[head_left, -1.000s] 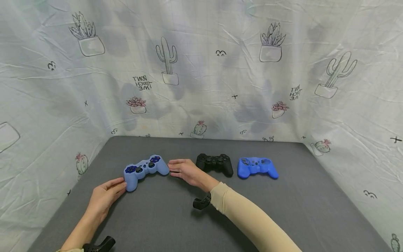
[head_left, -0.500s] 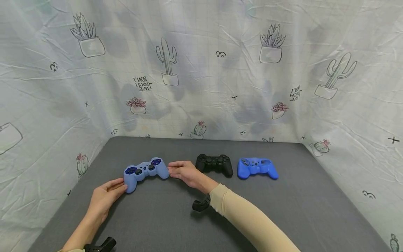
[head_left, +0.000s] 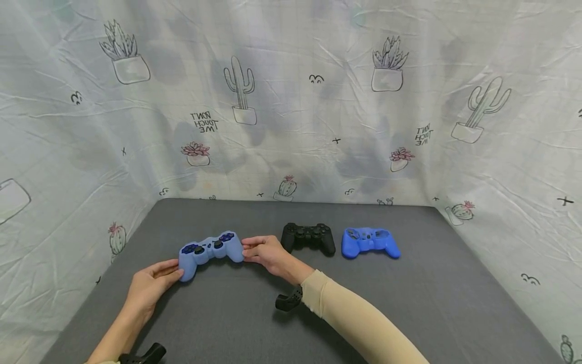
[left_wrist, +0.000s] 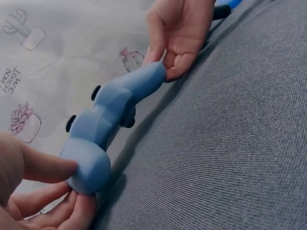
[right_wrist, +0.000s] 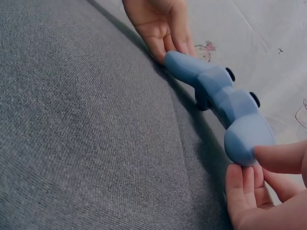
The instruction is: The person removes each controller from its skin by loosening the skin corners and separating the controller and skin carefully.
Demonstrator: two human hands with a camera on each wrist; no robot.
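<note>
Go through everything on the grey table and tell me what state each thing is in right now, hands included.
Light blue controller: in its silicone cover, held by both grip ends, appears raised just off the table.
Left hand: pinches the controller's left grip.
Right hand: pinches the controller's right grip.
Black controller: bare, lying flat, untouched.
Blue silicone cover: empty, lying flat, untouched.
</note>
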